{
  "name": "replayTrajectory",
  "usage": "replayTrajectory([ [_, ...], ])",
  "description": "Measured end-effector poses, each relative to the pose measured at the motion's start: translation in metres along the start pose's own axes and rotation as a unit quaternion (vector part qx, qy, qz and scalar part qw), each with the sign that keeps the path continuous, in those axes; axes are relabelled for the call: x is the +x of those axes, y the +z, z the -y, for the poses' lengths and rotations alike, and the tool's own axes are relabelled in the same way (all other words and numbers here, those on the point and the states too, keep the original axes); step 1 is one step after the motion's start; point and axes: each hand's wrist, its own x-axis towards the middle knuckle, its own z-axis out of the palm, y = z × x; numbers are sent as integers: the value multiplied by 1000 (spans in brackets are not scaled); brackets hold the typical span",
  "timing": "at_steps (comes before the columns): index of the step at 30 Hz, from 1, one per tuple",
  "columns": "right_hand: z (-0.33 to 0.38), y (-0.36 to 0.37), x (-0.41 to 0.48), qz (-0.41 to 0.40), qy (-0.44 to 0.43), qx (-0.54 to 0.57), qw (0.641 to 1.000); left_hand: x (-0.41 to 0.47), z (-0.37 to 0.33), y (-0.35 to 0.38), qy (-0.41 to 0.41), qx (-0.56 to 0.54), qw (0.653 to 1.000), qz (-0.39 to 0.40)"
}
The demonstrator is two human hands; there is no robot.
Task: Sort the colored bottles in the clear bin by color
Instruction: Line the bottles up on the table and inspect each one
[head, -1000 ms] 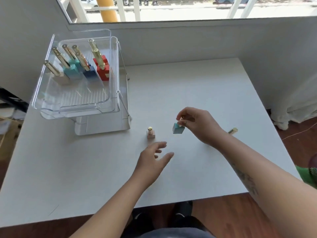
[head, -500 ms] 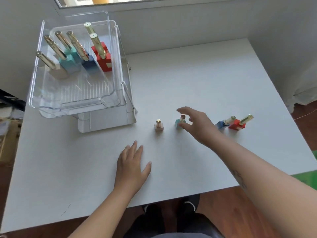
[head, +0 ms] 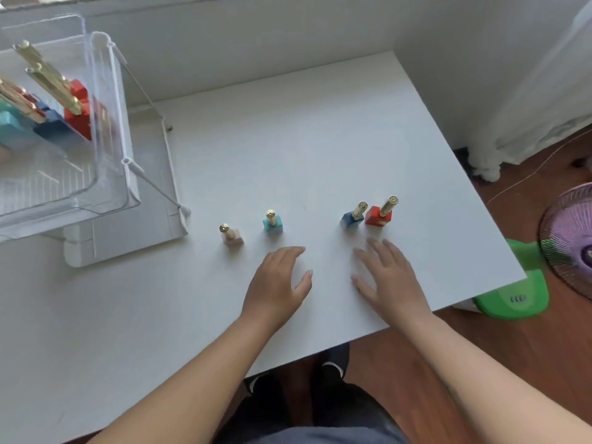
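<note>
Four bottles stand in a row on the table (head: 288,139): a beige one (head: 231,236), a teal one (head: 272,222), a blue one (head: 353,215) and a red one (head: 380,212). Blue and red stand just beside each other, maybe touching (too close to tell). Beige and teal stand a little apart, and there is a wider gap between teal and blue. All four are upright with their gold caps up.

More bottles wait in the bin (head: 105,129) at the far left. You can see red, blue and teal ones there, leaning with their caps up. So the sorting looks only begun.

Your left hand (head: 278,283) is spread out and holds nothing. It is just in front of the teal bottle. Your right hand (head: 389,278) is spread out too, with nothing in it, and sits just in front of blue and red.

Next, it seems you should reach into the bin for one more bottle. Take just one at a time. Pinch it by the gold cap and lift it straight up, so you don't knock the ones beside it. Then set it down next to the bottle of the same color. Keep each color in its own spot, with room between the groups. Put it down gently, since these little bottles look easy to tip.
</note>
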Motion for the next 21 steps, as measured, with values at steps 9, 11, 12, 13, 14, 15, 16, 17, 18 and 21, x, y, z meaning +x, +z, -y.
replayTrajectory([
  [9,-36,17,-14,14,-4,-55,998,69,-49,42,-32,-63,998,-3],
  [11,-37,19,-14,11,-7,-56,998,77,-54,48,-43,-65,997,-13],
  [12,-38,19,-15,10,-7,-57,998,80,-55,51,-46,-66,997,-19],
  [13,-38,20,-15,7,-9,-60,998,83,-57,53,-47,-68,996,-24],
  [14,-39,21,-15,5,-12,-62,998,86,-58,55,-46,-73,996,-27],
  [15,-39,21,-15,5,-15,-63,998,88,-60,56,-44,-83,995,-32],
  [16,-38,21,-15,6,-17,-63,998,90,-61,57,-45,-98,993,-38],
  [17,-38,20,-16,9,-17,-63,998,91,-62,56,-50,-117,991,-44],
  [18,-39,21,-15,11,-17,-64,998,90,-62,55,-57,-136,988,-45],
  [21,-36,14,-13,14,-14,-22,1000,87,-63,48,-73,-177,981,-38],
])
